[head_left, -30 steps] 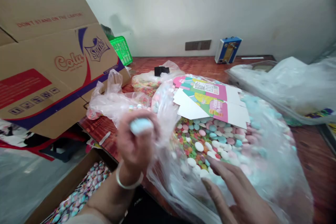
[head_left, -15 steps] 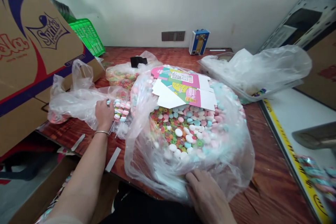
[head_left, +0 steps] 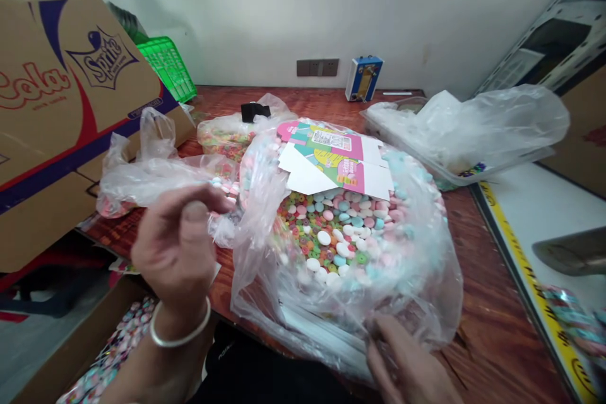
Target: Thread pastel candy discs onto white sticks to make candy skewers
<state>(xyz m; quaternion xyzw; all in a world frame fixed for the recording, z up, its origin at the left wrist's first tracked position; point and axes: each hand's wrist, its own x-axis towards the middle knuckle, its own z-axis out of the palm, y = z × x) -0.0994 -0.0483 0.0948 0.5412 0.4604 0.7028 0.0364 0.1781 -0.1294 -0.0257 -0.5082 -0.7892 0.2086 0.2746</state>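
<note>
My left hand [head_left: 177, 246] is raised above the table's left edge. Its palm shows, the fingers are half bent with the thumb apart, and nothing is visible in it. Behind its fingertips lie candy skewers [head_left: 231, 188], partly hidden. A large clear plastic bag [head_left: 265, 252] holds pink, blue and white candies [head_left: 338, 246] and small coloured candy rings [head_left: 305, 233]. White sticks [head_left: 322, 331] lie along the bag's near side. At their right end my right hand [head_left: 407, 356] has its fingers pinched together; what is between them is too blurred to make out.
A folded printed card box [head_left: 336, 158] rests on the candies. A big cardboard carton [head_left: 57, 107] stands at left, with a box of finished candy skewers [head_left: 127, 341] below the table edge. A plastic tub with bags [head_left: 454, 132] sits at back right.
My left hand has left the candy skewers and come up and towards me. My right hand has shifted slightly right along the bag's near side, and its fingers have drawn together.
</note>
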